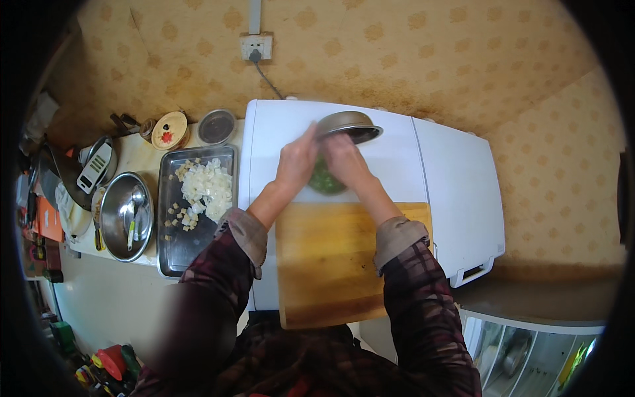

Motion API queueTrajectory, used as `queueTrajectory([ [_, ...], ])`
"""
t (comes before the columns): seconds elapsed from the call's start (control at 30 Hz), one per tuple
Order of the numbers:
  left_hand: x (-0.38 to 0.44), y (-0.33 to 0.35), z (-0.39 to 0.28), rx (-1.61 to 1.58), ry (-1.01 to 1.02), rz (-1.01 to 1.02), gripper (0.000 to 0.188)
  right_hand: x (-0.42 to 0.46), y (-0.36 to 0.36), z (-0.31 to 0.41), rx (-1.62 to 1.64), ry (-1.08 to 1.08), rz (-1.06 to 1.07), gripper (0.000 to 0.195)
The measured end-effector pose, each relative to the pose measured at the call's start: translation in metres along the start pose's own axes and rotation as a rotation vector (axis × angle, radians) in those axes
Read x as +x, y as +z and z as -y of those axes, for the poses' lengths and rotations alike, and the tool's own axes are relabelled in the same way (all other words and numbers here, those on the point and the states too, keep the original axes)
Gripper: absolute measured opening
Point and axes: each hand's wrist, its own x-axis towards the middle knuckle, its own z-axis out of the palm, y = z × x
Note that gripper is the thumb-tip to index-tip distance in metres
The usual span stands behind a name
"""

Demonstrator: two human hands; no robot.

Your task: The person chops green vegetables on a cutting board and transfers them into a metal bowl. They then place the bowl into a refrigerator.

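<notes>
My left hand (299,156) grips the left side of a metal bowl (347,119), which is tipped on its side over the white chest top. At the bowl's mouth is my right hand (342,154), blurred, its fingers partly hidden by the rim; whether it holds anything cannot be seen. Just under both hands lies chopped green food (325,179), partly covered by them; what contains it is unclear. A wooden cutting board (327,258) lies nearer my body.
Left stands a metal tray (186,253) with chopped white pieces (208,188) and small cubes. Beside it are a steel bowl (111,218) with spoons, a lidded pot (169,130) and a round container (216,127). A plugged cord (268,79) runs down the wall behind.
</notes>
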Motion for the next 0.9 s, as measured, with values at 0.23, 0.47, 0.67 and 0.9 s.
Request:
queueTrajectory([
  [0.23, -0.004, -0.004, 0.003, 0.068, 0.072, -0.065, 0.043, -0.007, 0.001, -0.007, -0.094, 0.081, -0.080, 0.010],
  [0.47, -0.001, -0.013, -0.003, 0.071, 0.074, -0.155, 0.043, 0.002, -0.006, 0.016, 0.021, 0.046, -0.295, 0.007],
  [0.67, 0.010, -0.031, -0.001, -0.068, -0.196, -0.251, 0.037, -0.018, -0.029, -0.005, 0.092, 0.236, -0.078, 0.010],
  [0.9, 0.008, -0.072, 0.024, -0.771, -0.659, -0.321, 0.019, -0.026, -0.043, 0.009, 0.169, 0.419, 0.044, 0.014],
])
